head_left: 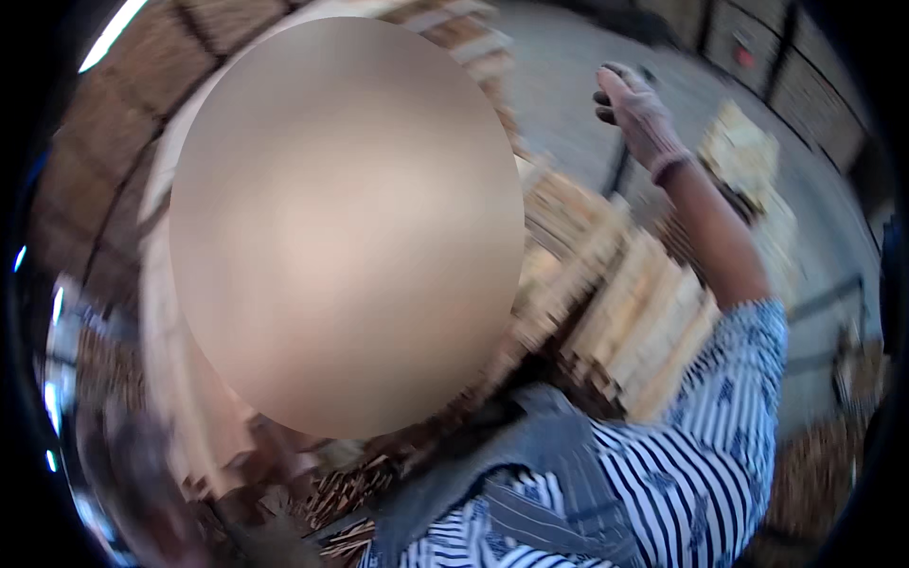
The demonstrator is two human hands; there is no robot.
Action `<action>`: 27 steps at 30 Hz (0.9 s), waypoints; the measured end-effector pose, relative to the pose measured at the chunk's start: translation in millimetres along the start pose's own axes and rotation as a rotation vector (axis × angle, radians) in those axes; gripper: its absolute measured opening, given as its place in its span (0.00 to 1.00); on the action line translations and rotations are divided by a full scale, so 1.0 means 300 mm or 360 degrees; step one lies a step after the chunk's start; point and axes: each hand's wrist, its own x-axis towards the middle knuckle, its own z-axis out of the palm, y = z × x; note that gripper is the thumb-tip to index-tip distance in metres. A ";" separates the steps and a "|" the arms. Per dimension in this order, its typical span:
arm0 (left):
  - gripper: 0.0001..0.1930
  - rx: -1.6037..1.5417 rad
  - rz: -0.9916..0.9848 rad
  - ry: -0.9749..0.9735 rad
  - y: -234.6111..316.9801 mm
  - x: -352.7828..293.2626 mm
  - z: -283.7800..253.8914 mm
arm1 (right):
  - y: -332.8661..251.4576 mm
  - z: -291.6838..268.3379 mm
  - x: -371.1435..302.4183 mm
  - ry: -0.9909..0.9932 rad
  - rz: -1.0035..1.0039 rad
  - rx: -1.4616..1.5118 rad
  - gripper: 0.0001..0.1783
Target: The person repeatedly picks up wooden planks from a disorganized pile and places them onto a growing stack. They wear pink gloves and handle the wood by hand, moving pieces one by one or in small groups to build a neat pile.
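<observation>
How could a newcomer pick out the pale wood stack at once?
Find the striped shirt at the lower right. Above it, left of the bare forearm, lies the stack of pale wooden strips. Unlike the wood pile up and to its left, it borders the shirt in the picture, its strips slanting up to the right.

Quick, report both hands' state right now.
Left hand: cannot be told; it is not clearly visible.
Right hand: gloved, fingers partly curled; whether it is closed on anything cannot be told.
</observation>
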 end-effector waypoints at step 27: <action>0.51 -0.0905 -0.2592 -0.3086 0.907 -1.691 2.142 | 1.739 -0.900 -1.350 0.0861 0.1948 -0.0910 0.50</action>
